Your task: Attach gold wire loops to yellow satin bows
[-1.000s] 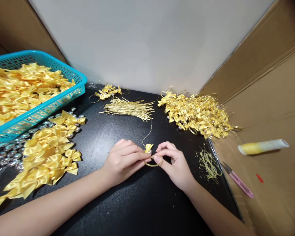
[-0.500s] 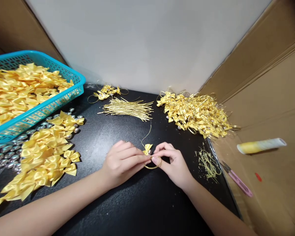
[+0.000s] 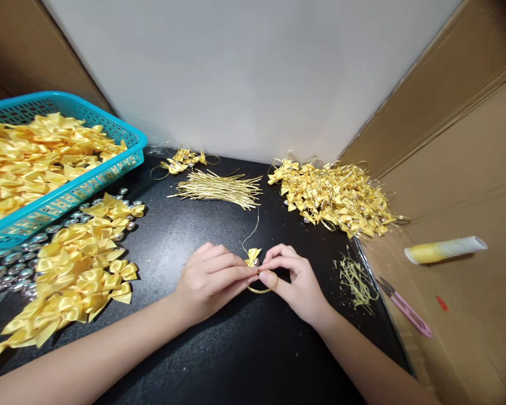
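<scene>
My left hand (image 3: 215,275) and my right hand (image 3: 293,277) meet over the black table, fingertips almost touching. Both are closed in a pinch on a gold cord (image 3: 259,291), which curves in a loop below the fingers. Just beyond the fingertips shows a yellow satin bow (image 3: 253,256) with a small silver bell-like bead (image 3: 256,262) at its edge. A thin thread (image 3: 256,225) runs from the bow away toward a bundle of gold cords (image 3: 219,188). The exact point where the fingers grip is partly hidden.
A blue basket (image 3: 141,140) of yellow bows stands at left, with loose bows (image 3: 76,270) and silver beads (image 3: 14,264) before it. Finished-looking bows with loops (image 3: 333,197) are heaped at right. Cord scraps (image 3: 356,284), a pink-handled cutter (image 3: 411,315) and a yellow-white tube (image 3: 447,249) lie rightward.
Both hands stay in nearly the same place with their pinch. The cord loop below the fingers has shifted slightly and looks rounder; the view has moved a little.
</scene>
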A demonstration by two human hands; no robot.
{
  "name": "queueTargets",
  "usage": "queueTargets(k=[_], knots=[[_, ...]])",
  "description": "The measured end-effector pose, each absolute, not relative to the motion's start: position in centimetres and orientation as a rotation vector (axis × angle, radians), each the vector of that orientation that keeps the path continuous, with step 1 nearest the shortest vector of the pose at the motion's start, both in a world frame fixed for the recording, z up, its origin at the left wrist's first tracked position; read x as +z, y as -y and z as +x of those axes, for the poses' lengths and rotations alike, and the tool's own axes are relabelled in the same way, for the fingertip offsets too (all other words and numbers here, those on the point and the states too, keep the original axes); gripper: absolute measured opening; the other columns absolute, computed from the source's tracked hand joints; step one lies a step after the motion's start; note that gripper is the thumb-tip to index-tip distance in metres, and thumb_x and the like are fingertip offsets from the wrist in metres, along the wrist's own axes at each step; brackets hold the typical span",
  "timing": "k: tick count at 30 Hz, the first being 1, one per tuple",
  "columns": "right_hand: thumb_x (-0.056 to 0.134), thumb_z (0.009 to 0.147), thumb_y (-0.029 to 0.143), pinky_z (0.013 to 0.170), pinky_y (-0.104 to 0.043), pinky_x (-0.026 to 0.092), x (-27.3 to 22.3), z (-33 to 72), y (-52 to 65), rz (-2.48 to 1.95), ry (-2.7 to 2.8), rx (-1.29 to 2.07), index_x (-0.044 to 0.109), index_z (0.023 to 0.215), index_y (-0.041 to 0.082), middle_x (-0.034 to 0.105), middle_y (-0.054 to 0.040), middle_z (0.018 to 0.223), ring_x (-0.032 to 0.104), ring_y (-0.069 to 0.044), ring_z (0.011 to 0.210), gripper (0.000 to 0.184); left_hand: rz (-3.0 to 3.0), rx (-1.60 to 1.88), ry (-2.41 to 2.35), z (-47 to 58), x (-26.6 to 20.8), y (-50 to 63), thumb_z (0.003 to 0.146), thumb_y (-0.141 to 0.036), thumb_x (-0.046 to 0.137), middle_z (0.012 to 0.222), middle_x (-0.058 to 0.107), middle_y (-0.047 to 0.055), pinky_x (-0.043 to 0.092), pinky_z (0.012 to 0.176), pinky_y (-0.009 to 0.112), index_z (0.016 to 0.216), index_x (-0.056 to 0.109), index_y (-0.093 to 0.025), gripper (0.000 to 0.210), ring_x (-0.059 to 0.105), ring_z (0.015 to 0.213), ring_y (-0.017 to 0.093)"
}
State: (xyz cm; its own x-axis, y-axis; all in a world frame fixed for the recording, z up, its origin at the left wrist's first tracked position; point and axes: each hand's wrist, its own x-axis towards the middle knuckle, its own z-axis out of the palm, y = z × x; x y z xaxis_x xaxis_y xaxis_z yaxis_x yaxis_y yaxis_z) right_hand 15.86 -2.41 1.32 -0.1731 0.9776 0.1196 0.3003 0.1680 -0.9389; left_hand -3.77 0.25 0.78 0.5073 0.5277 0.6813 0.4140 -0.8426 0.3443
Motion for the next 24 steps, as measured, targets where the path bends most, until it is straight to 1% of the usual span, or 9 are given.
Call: queueTargets(k=[3, 5, 7, 9, 11, 13, 19, 21, 24], knots=[[0.067, 0.079, 0.022, 0.080, -0.035, 0.047, 1.3, 15.7, 2.5, -1.252, 1.628, 1.032, 0.072, 0.075, 0.023, 0.063, -0.0024, 0.081, 0.057, -0.018, 0.083, 0.007, 2.611, 1.236, -0.803, -3.8, 0.6, -0.2, 0.084, -0.018, 0.067, 0.078, 0.073, -0.003, 0.035, 0.059, 0.026, 0.095, 0.066, -0.024, 0.013, 0.060, 0.064, 0.010], [0.066, 0.080, 0.022, 0.080, -0.035, 0.046, 1.2, 15.8, 2.3, -1.259, 1.633, 1.018, 0.071, 0.073, 0.022, 0.062, -0.0025, 0.081, 0.056, -0.018, 0.083, 0.008, 2.609, 1.178, -0.851, -3.8, 0.5, -0.3, 0.084, -0.020, 0.066, 0.081, 0.073, -0.001, 0.036, 0.061, 0.027, 0.096, 0.066, -0.023, 0.012, 0.059, 0.067, 0.012], [0.066, 0.079, 0.023, 0.082, -0.036, 0.045, 1.2, 16.2, 2.0, -1.284, 1.639, 0.975, 0.070, 0.072, 0.021, 0.061, -0.0031, 0.084, 0.056, -0.019, 0.085, 0.008, 2.578, 1.031, -1.026, -3.6, 0.4, -0.3, 0.083, -0.025, 0.065, 0.084, 0.071, 0.002, 0.038, 0.065, 0.030, 0.094, 0.065, -0.021, 0.011, 0.057, 0.073, 0.016], [0.066, 0.078, 0.022, 0.085, -0.038, 0.043, 1.1, 16.8, 1.4, -1.336, 1.652, 0.903, 0.070, 0.071, 0.021, 0.060, -0.0039, 0.088, 0.054, -0.020, 0.090, 0.008, 2.522, 0.842, -1.254, -3.4, 0.5, -0.3, 0.082, -0.032, 0.063, 0.083, 0.067, 0.005, 0.039, 0.067, 0.033, 0.088, 0.063, -0.018, 0.015, 0.054, 0.076, 0.020], [0.067, 0.077, 0.021, 0.089, -0.040, 0.042, 1.0, 17.4, 0.7, -1.391, 1.679, 0.846, 0.070, 0.070, 0.022, 0.060, -0.0047, 0.093, 0.054, -0.022, 0.095, 0.008, 2.488, 0.686, -1.386, -3.2, 0.6, -0.3, 0.081, -0.038, 0.060, 0.080, 0.064, 0.005, 0.039, 0.066, 0.034, 0.083, 0.061, -0.018, 0.021, 0.052, 0.077, 0.022], [0.068, 0.076, 0.020, 0.091, -0.042, 0.041, 0.9, 17.8, 0.1, -1.420, 1.723, 0.839, 0.070, 0.069, 0.022, 0.062, -0.0053, 0.098, 0.053, -0.023, 0.100, 0.007, 2.484, 0.605, -1.417, -3.1, 0.6, -0.2, 0.082, -0.041, 0.059, 0.079, 0.062, 0.005, 0.038, 0.066, 0.034, 0.080, 0.060, -0.018, 0.023, 0.052, 0.077, 0.022], [0.071, 0.072, 0.014, 0.092, -0.041, 0.042, 1.1, 16.9, -0.8, -1.386, 1.920, 0.884, 0.070, 0.066, 0.022, 0.069, -0.0039, 0.104, 0.054, -0.022, 0.102, 0.011, 2.401, 0.570, -1.380, -3.1, -0.1, -0.3, 0.084, -0.034, 0.059, 0.080, 0.062, 0.003, 0.037, 0.065, 0.032, 0.079, 0.060, -0.020, 0.015, 0.051, 0.079, 0.021], [0.071, 0.071, 0.011, 0.090, -0.040, 0.043, 1.4, 16.5, -1.1, -1.375, 1.979, 0.912, 0.070, 0.065, 0.022, 0.071, -0.0035, 0.101, 0.057, -0.021, 0.099, 0.012, 2.361, 0.579, -1.339, -3.1, -0.2, -0.4, 0.084, -0.032, 0.059, 0.080, 0.063, 0.003, 0.038, 0.067, 0.032, 0.080, 0.060, -0.020, 0.013, 0.051, 0.078, 0.021], [0.070, 0.071, 0.008, 0.085, -0.037, 0.046, 2.0, 16.1, -1.6, -1.349, 2.010, 0.959, 0.070, 0.065, 0.021, 0.073, -0.0027, 0.092, 0.061, -0.019, 0.089, 0.015, 2.306, 0.604, -1.316, -3.2, -0.3, -0.6, 0.084, -0.029, 0.060, 0.081, 0.064, 0.002, 0.040, 0.068, 0.032, 0.079, 0.060, -0.020, 0.010, 0.053, 0.078, 0.020]])
